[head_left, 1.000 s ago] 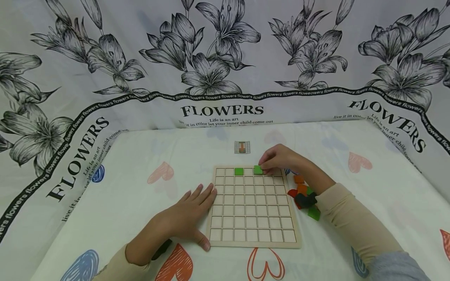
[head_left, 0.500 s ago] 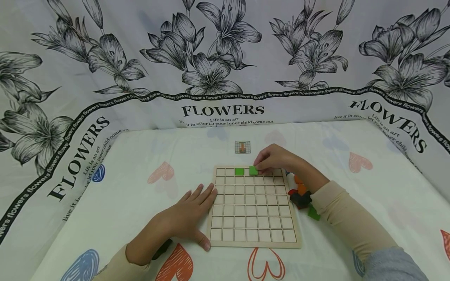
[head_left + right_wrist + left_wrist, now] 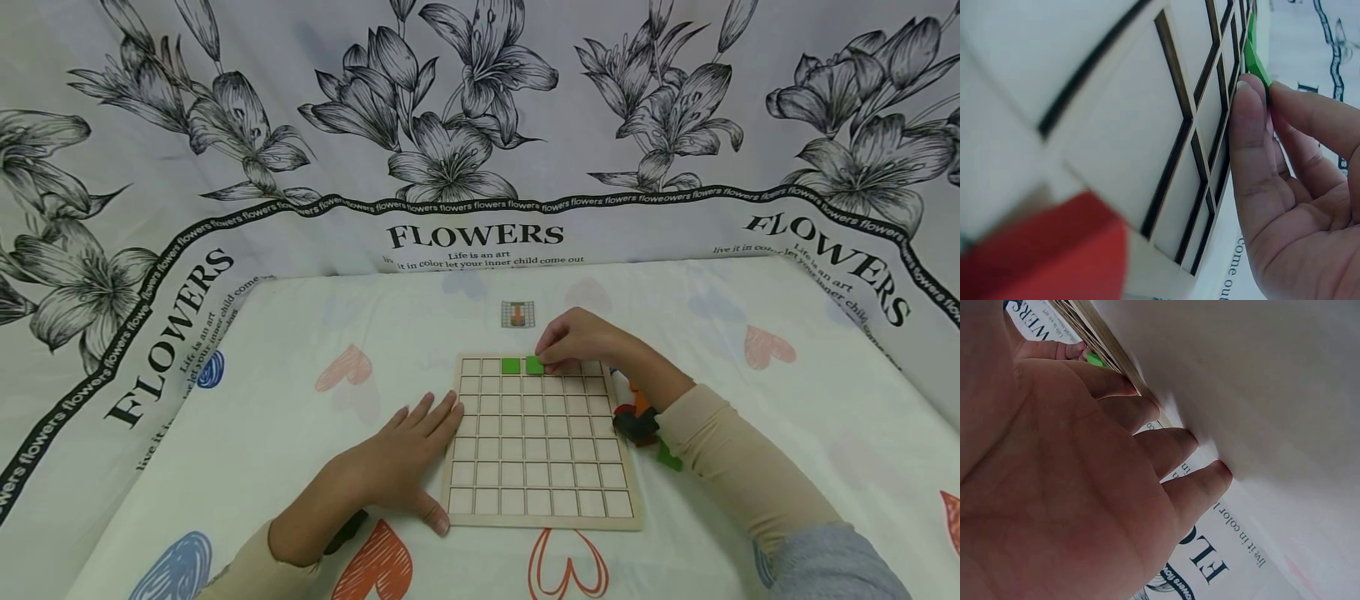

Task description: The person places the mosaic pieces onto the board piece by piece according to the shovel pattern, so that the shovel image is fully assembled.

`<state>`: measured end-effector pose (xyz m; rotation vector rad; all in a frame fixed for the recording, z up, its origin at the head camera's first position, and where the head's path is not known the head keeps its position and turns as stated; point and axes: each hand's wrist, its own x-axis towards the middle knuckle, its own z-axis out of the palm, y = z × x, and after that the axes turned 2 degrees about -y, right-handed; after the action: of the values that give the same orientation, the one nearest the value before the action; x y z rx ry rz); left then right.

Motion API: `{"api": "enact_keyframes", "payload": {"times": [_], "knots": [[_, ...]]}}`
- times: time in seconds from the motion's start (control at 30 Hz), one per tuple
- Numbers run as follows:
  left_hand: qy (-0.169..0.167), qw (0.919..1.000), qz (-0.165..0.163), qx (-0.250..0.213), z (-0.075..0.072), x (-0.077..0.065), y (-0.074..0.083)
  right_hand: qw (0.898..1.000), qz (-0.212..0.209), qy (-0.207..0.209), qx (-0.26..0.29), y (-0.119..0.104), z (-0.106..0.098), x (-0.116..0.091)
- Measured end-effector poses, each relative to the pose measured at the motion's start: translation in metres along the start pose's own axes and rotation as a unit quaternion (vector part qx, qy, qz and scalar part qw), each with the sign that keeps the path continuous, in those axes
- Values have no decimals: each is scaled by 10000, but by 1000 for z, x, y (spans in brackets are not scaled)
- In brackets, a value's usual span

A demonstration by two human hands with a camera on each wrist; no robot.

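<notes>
A wooden grid board point(image 3: 536, 525) lies on the cloth, its square cells marked off by thin ridges. In its far row one green square tile point(image 3: 511, 366) sits in a cell. Just right of that, my right hand point(image 3: 581, 340) pinches a second green tile point(image 3: 534, 365) between thumb and index finger; the right wrist view shows this tile point(image 3: 1257, 69) tilted at the fingertips, close over the grid. My left hand point(image 3: 401, 462) is spread flat at the board's left edge, fingertips on the frame and thumb near the lower left corner.
Right of the board is a loose pile of red, orange, black and green pieces point(image 3: 637, 423), partly under the right forearm. A small printed picture card point(image 3: 517, 314) lies beyond the far edge. Something dark point(image 3: 347, 533) shows beside the left wrist.
My right hand has slid left along the far row with its green tile, which is now close to the seated one. The left hand and the board have stayed put.
</notes>
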<state>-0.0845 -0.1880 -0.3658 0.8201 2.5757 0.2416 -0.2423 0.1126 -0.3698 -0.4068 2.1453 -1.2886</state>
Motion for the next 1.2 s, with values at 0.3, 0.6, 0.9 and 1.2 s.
{"api": "enact_keyframes", "payload": {"times": [0.3, 0.6, 0.9, 1.2], "knots": [[-60, 9999, -38, -74, 0, 0, 0, 10000, 35, 4, -11, -3, 4, 2], [-33, 10000, -12, 46, 1, 0, -1, 9999, 7, -48, -88, -3, 4, 4], [-20, 10000, 2, 25, 1, 1, -2, 9998, 1, -97, -165, -4, 4, 3], [-32, 10000, -14, -1, 1, 1, -2, 9997, 57, -45, -234, -3, 5, 3]]}}
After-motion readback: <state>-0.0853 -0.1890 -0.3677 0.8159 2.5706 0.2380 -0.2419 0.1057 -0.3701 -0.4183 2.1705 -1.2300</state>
